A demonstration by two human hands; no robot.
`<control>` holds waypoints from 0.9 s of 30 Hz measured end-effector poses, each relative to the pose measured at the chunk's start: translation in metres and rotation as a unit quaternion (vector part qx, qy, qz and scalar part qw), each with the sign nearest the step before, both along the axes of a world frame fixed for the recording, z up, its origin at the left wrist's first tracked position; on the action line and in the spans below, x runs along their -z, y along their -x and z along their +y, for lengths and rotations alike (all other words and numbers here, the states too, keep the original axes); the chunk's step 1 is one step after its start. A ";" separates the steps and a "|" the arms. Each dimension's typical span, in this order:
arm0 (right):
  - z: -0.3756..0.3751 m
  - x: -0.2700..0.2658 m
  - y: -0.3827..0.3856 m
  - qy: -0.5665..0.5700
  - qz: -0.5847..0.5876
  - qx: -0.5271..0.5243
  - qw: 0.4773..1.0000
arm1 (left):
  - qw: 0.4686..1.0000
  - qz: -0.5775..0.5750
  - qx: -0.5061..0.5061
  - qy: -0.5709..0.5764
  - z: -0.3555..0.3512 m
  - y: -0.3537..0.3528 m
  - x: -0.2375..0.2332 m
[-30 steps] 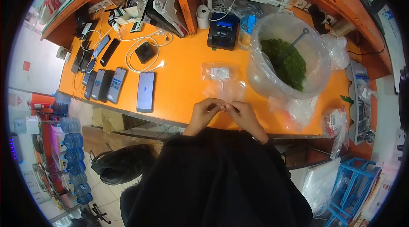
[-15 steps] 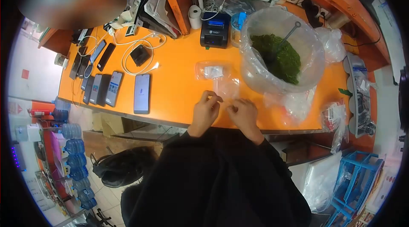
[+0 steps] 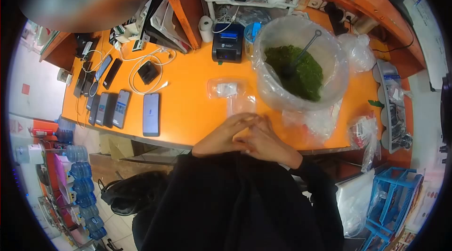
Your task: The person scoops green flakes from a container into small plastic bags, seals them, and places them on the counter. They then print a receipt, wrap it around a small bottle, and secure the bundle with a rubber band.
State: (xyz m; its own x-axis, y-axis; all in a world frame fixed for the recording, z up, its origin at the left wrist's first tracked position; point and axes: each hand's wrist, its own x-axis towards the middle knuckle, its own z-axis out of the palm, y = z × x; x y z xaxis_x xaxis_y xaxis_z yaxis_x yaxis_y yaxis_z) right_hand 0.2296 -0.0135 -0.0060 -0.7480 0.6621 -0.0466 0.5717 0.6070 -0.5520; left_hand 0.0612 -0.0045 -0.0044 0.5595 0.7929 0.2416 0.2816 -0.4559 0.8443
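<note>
My left hand [image 3: 225,134] and my right hand [image 3: 267,141] meet over the table's front edge, close to my body. Their outstretched fingertips touch, leaving a gap between the palms. No object shows in either hand. Just beyond the fingers lies a clear plastic bag [image 3: 241,105]. Behind it is a clear packet with a white label [image 3: 227,89]. To the right stands a large tub lined with clear plastic [image 3: 263,84], holding chopped green leaves [image 3: 308,79]. A dark long-handled scoop [image 3: 306,49] leans in the leaves.
Several phones lie on the orange table [image 3: 188,105] at the left, one with a lit screen [image 3: 151,114]. A white cable [image 3: 136,88] coils near them. A black label printer [image 3: 228,44] stands at the back. Crumpled plastic bags [image 3: 320,126] lie right of my hands.
My hands have drawn closer to my body and come together, from a pinching pose apart to touching fingertips. The view has shifted slightly; the table things look unmoved.
</note>
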 end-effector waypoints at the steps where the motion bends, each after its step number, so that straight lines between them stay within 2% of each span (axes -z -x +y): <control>1: 0.003 -0.009 -0.005 -0.005 -0.003 -0.001 1.000 | 0.998 0.009 0.061 0.019 0.003 0.000 0.001; 2: 0.008 -0.019 -0.012 0.051 0.009 -0.043 0.998 | 0.991 0.000 0.073 0.113 0.004 -0.004 0.000; 3: 0.013 -0.032 -0.019 0.105 0.020 -0.085 0.991 | 0.992 -0.001 0.073 0.105 0.006 -0.007 -0.003; 5: 0.028 -0.092 -0.032 0.093 0.016 -0.057 0.994 | 0.975 -0.026 0.086 0.205 0.012 -0.011 -0.011; 6: 0.042 -0.111 -0.040 0.090 0.013 -0.029 0.995 | 0.979 -0.059 0.058 0.189 0.012 -0.012 -0.008; 7: 0.064 -0.114 -0.051 -0.030 0.022 -0.002 0.999 | 0.979 -0.057 0.061 0.184 0.014 -0.012 -0.005; 8: 0.089 -0.118 -0.061 -0.149 0.031 0.027 0.988 | 0.965 -0.130 0.022 0.225 0.018 -0.010 0.000; 9: 0.110 -0.125 -0.066 -0.228 -0.038 0.091 0.969 | 0.943 -0.200 -0.015 0.264 0.022 -0.007 0.007; 10: 0.137 -0.109 -0.080 -0.311 -0.072 0.107 0.942 | 0.945 -0.196 -0.008 0.261 0.027 -0.003 0.021; 12: 0.190 -0.064 -0.122 -0.443 -0.177 0.064 0.877 | 0.834 -0.419 -0.116 0.339 0.041 0.008 0.053; 13: 0.202 -0.054 -0.134 -0.444 -0.177 0.071 0.875 | 0.819 -0.446 -0.124 0.339 0.047 0.020 0.057; 15: 0.215 -0.042 -0.149 -0.391 -0.375 0.008 0.840 | 0.796 -0.466 -0.209 0.324 0.060 0.042 0.065; 16: 0.215 -0.044 -0.150 -0.389 -0.374 0.013 0.842 | 0.795 -0.461 -0.238 0.315 0.062 0.053 0.067; 18: 0.212 -0.050 -0.151 -0.382 -0.397 -0.053 0.833 | 0.807 -0.433 -0.290 0.278 0.068 0.079 0.074; 19: 0.208 -0.053 -0.151 -0.378 -0.395 -0.052 0.836 | 0.820 -0.428 -0.279 0.258 0.070 0.089 0.070; 21: 0.194 -0.058 -0.146 -0.492 -0.257 -0.007 0.832 | 0.843 -0.388 -0.296 0.226 0.074 0.100 0.062; 22: 0.186 -0.059 -0.143 -0.489 -0.256 -0.004 0.834 | 0.844 -0.385 -0.296 0.229 0.076 0.101 0.057; 24: 0.168 -0.065 -0.137 -0.409 -0.229 -0.032 0.883 | 0.861 -0.342 -0.317 0.203 0.081 0.100 0.047; 25: 0.158 -0.071 -0.135 -0.409 -0.229 -0.029 0.883 | 0.862 -0.341 -0.315 0.204 0.085 0.096 0.039; 27: 0.139 -0.086 -0.133 -0.303 -0.158 -0.036 0.939 | 0.890 -0.322 -0.283 0.158 0.091 0.086 0.023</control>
